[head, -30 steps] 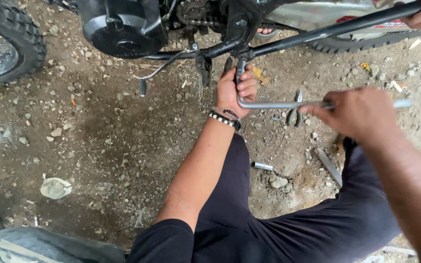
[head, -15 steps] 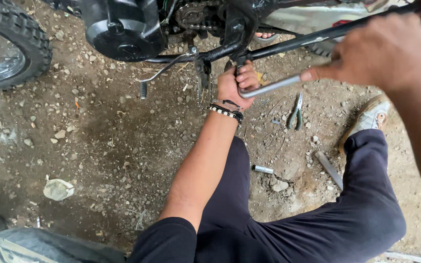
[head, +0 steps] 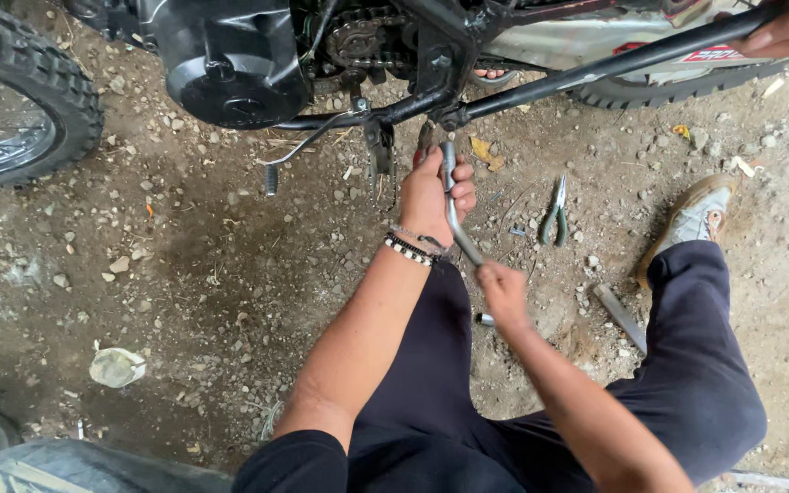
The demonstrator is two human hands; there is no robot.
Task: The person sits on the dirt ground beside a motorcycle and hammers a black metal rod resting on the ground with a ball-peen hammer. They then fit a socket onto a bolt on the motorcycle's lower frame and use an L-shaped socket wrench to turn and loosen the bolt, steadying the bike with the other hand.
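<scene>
Two hands on wrench (head: 454, 205) | left hand (head: 436, 196) fingers wrapped round head at 12 o'clock, under frame (head: 522, 91) | right hand (head: 504, 292) fisted on handle | pliers (head: 554, 212) at 3 o'clock

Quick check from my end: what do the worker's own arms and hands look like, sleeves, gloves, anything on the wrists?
Both hands are bare, no gloves. The left hand has two bracelets at the wrist: one of black and white beads, one thin. A black short sleeve shows on that arm. The right hand and forearm carry nothing.

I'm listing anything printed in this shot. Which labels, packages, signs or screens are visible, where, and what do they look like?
Sticker: on the silver body panel of the motorcycle at the top right, a narrow strip, red with white marks, partly hidden behind the black frame tube.
No packages, signs or screens show.
</scene>
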